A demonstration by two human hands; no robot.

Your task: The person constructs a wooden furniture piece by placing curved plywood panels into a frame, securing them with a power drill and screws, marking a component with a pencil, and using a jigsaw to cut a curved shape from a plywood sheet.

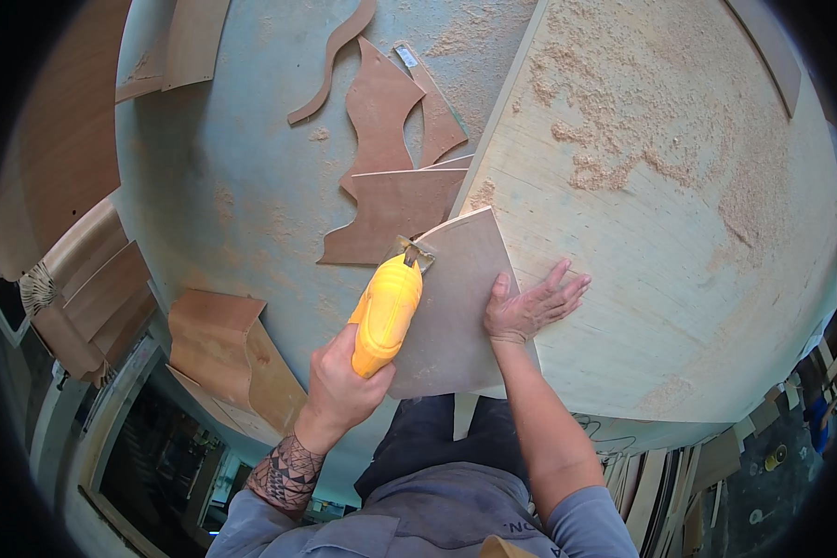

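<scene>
My left hand (pixel 344 377) is wrapped round the rear of a yellow jigsaw (pixel 389 312). The saw's metal base (pixel 424 251) rests at the upper left edge of a thin greyish-brown board (pixel 456 325), which lies partly over a large pale plywood sheet (pixel 623 307). My right hand (pixel 530 309) presses flat near the board's right edge, with its fingers spread out over the pale sheet. The saw blade is hidden from view. Just beyond the saw lies a reddish-brown offcut (pixel 395 214) with a curved left edge.
Farther away are a wavy strip (pixel 333 65), another curved offcut (pixel 381 107) and a narrow piece (pixel 437 116). Sawdust (pixel 623 167) covers the pale sheet's far part. Brown panels (pixel 219 344) lie at the table's left edge. Long wood strips (pixel 656 493) stand below on the right.
</scene>
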